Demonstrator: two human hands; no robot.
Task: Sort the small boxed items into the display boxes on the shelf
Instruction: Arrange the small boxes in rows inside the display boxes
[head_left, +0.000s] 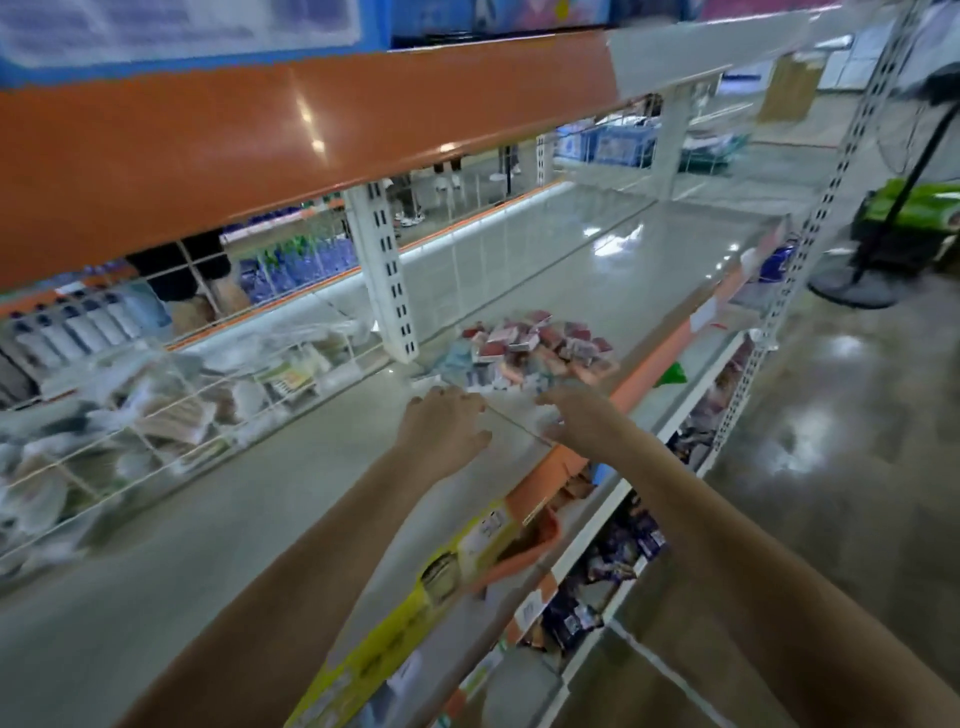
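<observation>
Seen from the head camera, both bare arms reach forward over a pale shelf board (519, 270) toward a heap of small boxed items (535, 345) lying on it near its front edge. The heap is mostly red and white packets, with a few pale blue ones on its left side; the picture is blurred, so no print on them can be read.

The left hand (441, 431) hovers palm down just short of the heap, its fingers spread and fairly straight, holding nothing that shows. The right hand (576, 415) lies beside it, a little nearer the shelf's front edge, with fingers stretched toward the near side of the heap. Whether its fingertips touch a packet or a clear sheet there, I cannot tell, because of blur. A thin clear edge (511, 421) runs between the two hands; it may be the rim of a transparent display box, but that is uncertain.

To the left on the same board stands a row of clear-walled compartments (171, 410) filled with white and tan packaged goods. A white slotted upright (387, 280) rises behind the heap. Above hangs an orange shelf front (260, 135). Along the front edge of the board near the arms sits a yellow and orange label strip (415, 597). Below, a lower shelf holds dark blue packets (623, 551). At the far right, on the shiny floor, stands a fan base (852, 291).
</observation>
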